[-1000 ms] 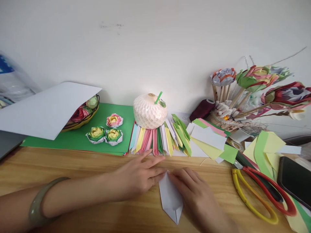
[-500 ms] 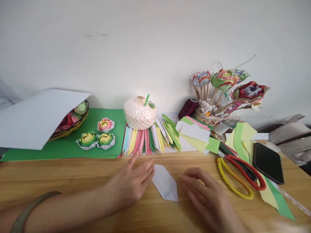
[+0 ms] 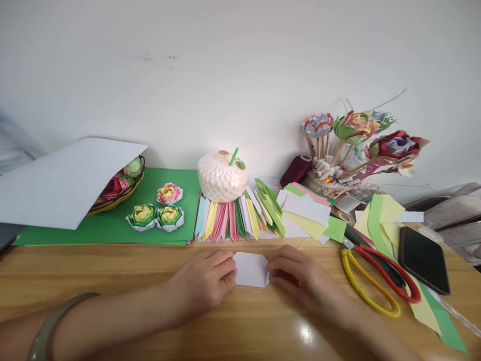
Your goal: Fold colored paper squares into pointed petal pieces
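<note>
A small white piece of folded paper lies crosswise on the wooden table between my two hands, its right corners folded in. My left hand has its fingers closed at the paper's left end. At the other end, the fingertips of my right hand pinch the folded corners. Beyond the hands, a fan of folded coloured paper strips lies under a white textured round ornament with a green stem.
To the right lie red-and-yellow-handled scissors, a black phone and loose paper sheets. Paper flowers stand behind. At left, three folded paper lotuses sit on green card, near a basket partly under a white sheet.
The white paper has turned from slanting to lying crosswise. My right hand has moved in from the right and taken its right end, and my left fingers have closed on its left end.
</note>
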Demonstrator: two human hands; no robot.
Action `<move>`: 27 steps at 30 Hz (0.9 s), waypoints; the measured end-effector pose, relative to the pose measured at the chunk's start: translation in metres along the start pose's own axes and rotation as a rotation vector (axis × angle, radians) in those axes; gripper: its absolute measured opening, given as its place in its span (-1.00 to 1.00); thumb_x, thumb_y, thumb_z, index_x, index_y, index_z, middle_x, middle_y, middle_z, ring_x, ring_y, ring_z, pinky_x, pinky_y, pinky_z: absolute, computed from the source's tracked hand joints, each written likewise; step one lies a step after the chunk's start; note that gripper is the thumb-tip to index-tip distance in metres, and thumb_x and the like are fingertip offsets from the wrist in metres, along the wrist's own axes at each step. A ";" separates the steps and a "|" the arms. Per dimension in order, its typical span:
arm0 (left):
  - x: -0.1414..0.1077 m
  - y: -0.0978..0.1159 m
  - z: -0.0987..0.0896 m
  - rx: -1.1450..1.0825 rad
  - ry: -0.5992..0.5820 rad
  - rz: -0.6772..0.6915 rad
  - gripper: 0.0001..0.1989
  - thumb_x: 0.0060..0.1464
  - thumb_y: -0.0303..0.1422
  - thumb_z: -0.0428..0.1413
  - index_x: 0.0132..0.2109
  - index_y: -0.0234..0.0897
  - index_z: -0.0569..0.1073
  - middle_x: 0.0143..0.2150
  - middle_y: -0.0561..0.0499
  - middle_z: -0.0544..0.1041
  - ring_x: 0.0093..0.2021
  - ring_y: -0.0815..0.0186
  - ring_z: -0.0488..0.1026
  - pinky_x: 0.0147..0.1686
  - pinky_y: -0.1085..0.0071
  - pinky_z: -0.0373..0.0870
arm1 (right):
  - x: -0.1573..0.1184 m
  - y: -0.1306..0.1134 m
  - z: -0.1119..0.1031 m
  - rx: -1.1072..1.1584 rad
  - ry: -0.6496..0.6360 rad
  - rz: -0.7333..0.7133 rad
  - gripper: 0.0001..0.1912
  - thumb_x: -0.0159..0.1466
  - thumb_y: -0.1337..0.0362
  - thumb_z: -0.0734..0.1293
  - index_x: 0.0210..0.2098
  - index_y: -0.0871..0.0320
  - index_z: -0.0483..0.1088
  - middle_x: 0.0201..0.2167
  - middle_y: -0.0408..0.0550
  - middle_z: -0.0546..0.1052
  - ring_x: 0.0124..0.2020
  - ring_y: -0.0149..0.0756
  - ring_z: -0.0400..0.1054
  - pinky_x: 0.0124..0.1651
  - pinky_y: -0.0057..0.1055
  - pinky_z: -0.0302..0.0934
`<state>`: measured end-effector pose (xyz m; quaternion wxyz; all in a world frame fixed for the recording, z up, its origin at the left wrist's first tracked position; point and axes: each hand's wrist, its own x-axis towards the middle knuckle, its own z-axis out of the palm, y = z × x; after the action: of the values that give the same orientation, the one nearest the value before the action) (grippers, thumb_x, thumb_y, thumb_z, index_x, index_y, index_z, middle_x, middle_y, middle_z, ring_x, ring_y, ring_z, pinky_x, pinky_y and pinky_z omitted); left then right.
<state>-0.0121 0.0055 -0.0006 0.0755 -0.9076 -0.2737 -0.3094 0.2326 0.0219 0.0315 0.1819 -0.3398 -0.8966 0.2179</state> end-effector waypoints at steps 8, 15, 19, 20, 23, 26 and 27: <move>0.000 -0.014 -0.004 -0.064 -0.121 0.023 -0.69 0.24 -0.52 -0.08 -0.45 -0.35 0.41 -0.49 0.03 0.39 -0.44 0.35 0.33 -0.47 0.43 0.27 | -0.002 0.007 0.007 -0.123 0.054 -0.120 -0.76 0.33 0.42 0.18 -0.03 0.16 0.33 -0.24 0.04 0.47 -0.25 -0.25 0.33 -0.26 -0.30 0.30; 0.000 -0.008 -0.004 -0.025 -0.078 0.059 -0.72 0.16 -0.60 -0.07 -0.47 -0.35 0.40 -0.51 0.02 0.38 -0.49 0.33 0.29 -0.53 0.41 0.21 | -0.003 0.007 0.011 -0.134 0.089 -0.152 -0.88 0.25 0.38 0.28 -0.19 0.19 0.37 -0.26 0.04 0.45 -0.26 -0.23 0.32 -0.28 -0.30 0.28; 0.005 -0.007 -0.003 -0.124 -0.042 -0.115 -0.75 0.14 -0.58 -0.06 -0.45 -0.33 0.39 -0.48 0.02 0.43 -0.45 0.34 0.33 -0.43 0.43 0.29 | -0.004 0.005 0.015 -0.190 0.138 -0.151 -0.92 0.29 0.39 0.25 -0.24 0.16 0.39 -0.36 -0.02 0.45 -0.36 -0.28 0.31 -0.36 -0.35 0.24; 0.005 -0.007 -0.004 -0.163 -0.044 -0.159 -0.76 0.13 -0.58 -0.06 -0.45 -0.33 0.39 -0.47 0.02 0.44 -0.44 0.35 0.34 -0.41 0.43 0.30 | -0.004 0.004 0.017 -0.183 0.145 -0.137 -0.91 0.30 0.39 0.24 -0.25 0.16 0.39 -0.37 -0.03 0.45 -0.37 -0.29 0.31 -0.36 -0.36 0.23; 0.007 -0.005 -0.006 -0.252 -0.087 -0.280 -0.82 0.09 -0.54 -0.02 -0.44 -0.32 0.38 -0.42 0.02 0.45 -0.40 0.33 0.35 -0.37 0.41 0.31 | -0.006 0.004 0.022 -0.070 0.131 -0.026 -0.87 0.32 0.41 0.20 -0.28 0.13 0.37 -0.35 -0.05 0.43 -0.36 -0.32 0.32 -0.35 -0.41 0.23; 0.006 -0.001 -0.009 -0.292 -0.168 -0.371 -0.92 0.04 -0.49 0.05 -0.41 -0.31 0.39 -0.36 0.00 0.46 -0.33 0.28 0.37 -0.35 0.38 0.30 | -0.006 0.005 0.026 0.080 0.090 0.106 -0.87 0.31 0.41 0.21 -0.33 0.12 0.34 -0.34 -0.08 0.40 -0.34 -0.35 0.32 -0.32 -0.44 0.23; 0.006 0.000 -0.010 -0.304 -0.198 -0.400 -0.93 0.05 -0.48 0.07 -0.40 -0.31 0.39 -0.33 0.00 0.46 -0.31 0.27 0.37 -0.34 0.37 0.30 | -0.006 0.005 0.026 0.116 0.077 0.137 -0.88 0.30 0.41 0.22 -0.35 0.12 0.33 -0.34 -0.09 0.40 -0.33 -0.35 0.32 -0.32 -0.45 0.22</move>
<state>-0.0135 0.0052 0.0108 -0.1517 -0.8623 -0.4039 -0.2653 0.2268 0.0144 0.0060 0.2204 -0.3974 -0.8495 0.2680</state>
